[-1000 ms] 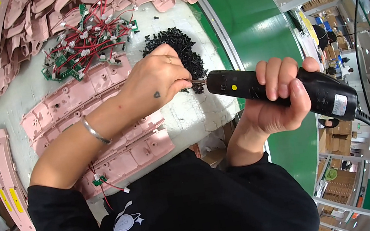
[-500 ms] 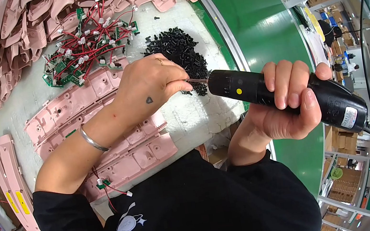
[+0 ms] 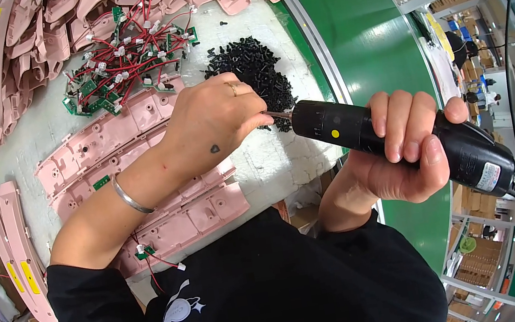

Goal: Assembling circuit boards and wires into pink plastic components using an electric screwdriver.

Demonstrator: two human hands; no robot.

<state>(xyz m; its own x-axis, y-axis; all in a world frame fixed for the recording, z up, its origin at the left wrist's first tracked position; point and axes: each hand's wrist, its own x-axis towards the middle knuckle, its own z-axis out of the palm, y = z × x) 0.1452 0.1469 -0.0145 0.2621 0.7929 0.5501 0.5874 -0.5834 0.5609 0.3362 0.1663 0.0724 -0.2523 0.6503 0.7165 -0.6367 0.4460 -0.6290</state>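
My right hand is wrapped round a black electric screwdriver with a yellow dot on its barrel. Its thin bit points left, to the fingertips of my left hand. Thumb and forefinger of that hand are pinched together at the end of the bit; what lies between them is hidden. Just beyond them a heap of small black screws covers part of the white foam work surface. Under my left forearm lie long pink plastic housings, open side up, one with a small green circuit board with wires.
A tangle of green circuit boards with red wires lies at the back left. Many pink housings are stacked along the far and left edges. A green conveyor belt with a metal rail runs on the right. The screwdriver's cable rises at the far right.
My left hand has turned slightly, its pinched fingers staying at the bit's end. The screwdriver has barely moved, and the whole view has shifted a little.
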